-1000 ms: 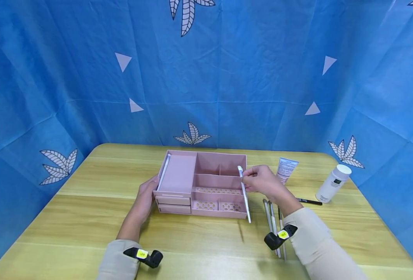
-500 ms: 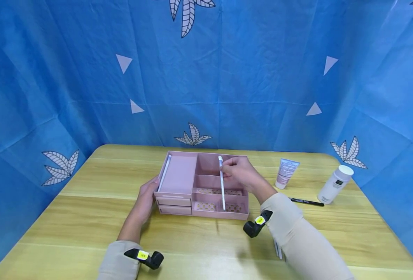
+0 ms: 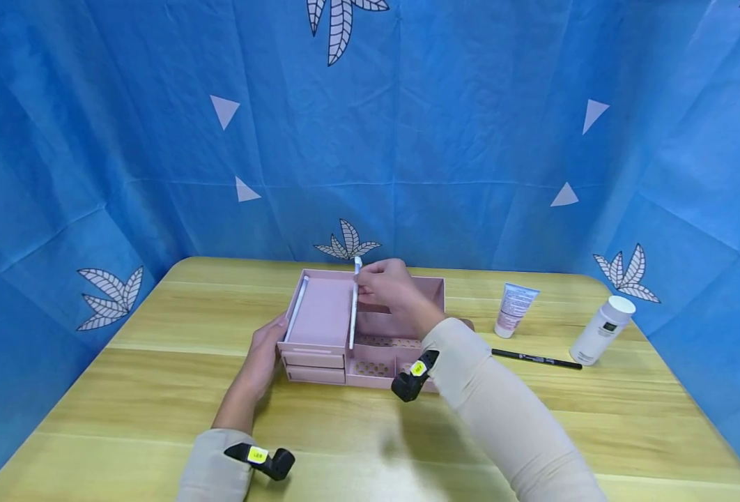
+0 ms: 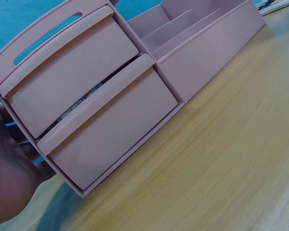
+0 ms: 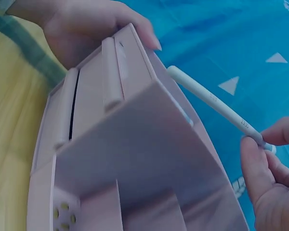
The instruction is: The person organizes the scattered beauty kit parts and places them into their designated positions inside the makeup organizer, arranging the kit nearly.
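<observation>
A pink desktop organizer (image 3: 322, 314) stands on the table, with two drawers on its left and open compartments on its right. My left hand (image 3: 262, 352) rests along its left side wall, fingers extended against the panel in the left wrist view. Between thumb and fingertips, my right hand (image 3: 390, 282) pinches a white-handled makeup brush (image 5: 212, 103) near one end. In the head view the brush hangs over the divider by the raised top tray, its lower end toward me. Another thin white brush (image 3: 297, 310) lies along the tray's left edge.
To the organizer's right stand a squeeze tube (image 3: 515, 310) and a white bottle (image 3: 602, 331). A black pen (image 3: 536, 359) lies before them on the wooden table (image 3: 125, 418). My right forearm covers the table where several brushes lay. Blue cloth (image 3: 395, 139) hangs behind.
My right hand has carried the white brush leftward, from the organizer's right edge across its compartments to the tray's right side. My left hand has stayed at the side wall.
</observation>
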Motion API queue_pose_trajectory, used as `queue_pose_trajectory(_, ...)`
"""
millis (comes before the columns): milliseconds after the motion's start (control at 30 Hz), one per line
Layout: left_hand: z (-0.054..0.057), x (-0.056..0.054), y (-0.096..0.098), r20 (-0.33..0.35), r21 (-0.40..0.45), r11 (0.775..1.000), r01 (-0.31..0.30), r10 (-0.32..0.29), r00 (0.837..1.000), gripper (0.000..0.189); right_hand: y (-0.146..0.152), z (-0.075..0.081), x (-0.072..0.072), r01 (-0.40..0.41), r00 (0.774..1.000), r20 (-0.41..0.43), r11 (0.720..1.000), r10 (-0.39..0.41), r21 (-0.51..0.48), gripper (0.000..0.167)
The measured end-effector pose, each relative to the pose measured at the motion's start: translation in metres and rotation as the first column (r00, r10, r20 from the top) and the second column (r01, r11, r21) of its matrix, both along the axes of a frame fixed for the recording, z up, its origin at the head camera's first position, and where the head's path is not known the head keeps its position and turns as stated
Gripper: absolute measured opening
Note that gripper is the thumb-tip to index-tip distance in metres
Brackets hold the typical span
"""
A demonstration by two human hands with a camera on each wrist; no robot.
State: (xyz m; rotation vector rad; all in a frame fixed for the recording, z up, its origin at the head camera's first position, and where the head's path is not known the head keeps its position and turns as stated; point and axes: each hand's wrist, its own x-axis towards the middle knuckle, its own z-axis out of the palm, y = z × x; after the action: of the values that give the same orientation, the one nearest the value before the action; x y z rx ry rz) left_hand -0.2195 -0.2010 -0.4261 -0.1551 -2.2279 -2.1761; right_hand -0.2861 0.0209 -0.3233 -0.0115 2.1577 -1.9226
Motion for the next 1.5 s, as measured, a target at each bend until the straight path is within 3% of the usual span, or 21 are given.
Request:
queue_pose_trajectory(333, 0.001, -0.001, 0.001, -0.024, -0.009, 1.000, 0.011, -0.011, 1.000, 0.049, -0.041, 0.002, -0.011, 0.037, 0.999, -0.012, 0.997, -0.038, -0.072, 0.021)
queue_pose_trajectory(967, 0.002, 0.000, 0.001, -0.017, -0.004, 1.000, 0.004, -0.004, 1.000, 0.048, -0.081, -0.008, -0.006, 0.085, 0.996, -0.034, 0.996, -0.085, -0.007, 0.016)
queue_pose_trajectory(1300, 0.001, 0.000, 0.001, -0.021, 0.016, 1.000, -0.003, 0.004, 1.000, 0.048, -0.093, -0.012, -0.007, 0.125, 0.992, 0.022, 0.991, -0.126, 0.049, 0.018)
queue_pose_trajectory(1500, 0.002, -0.001, 0.000, -0.045, 0.006, 1.000, 0.021, -0.021, 0.999, 0.049, -0.097, -0.016, -0.008, 0.146, 0.989, 0.024, 0.986, -0.149, 0.075, 0.019)
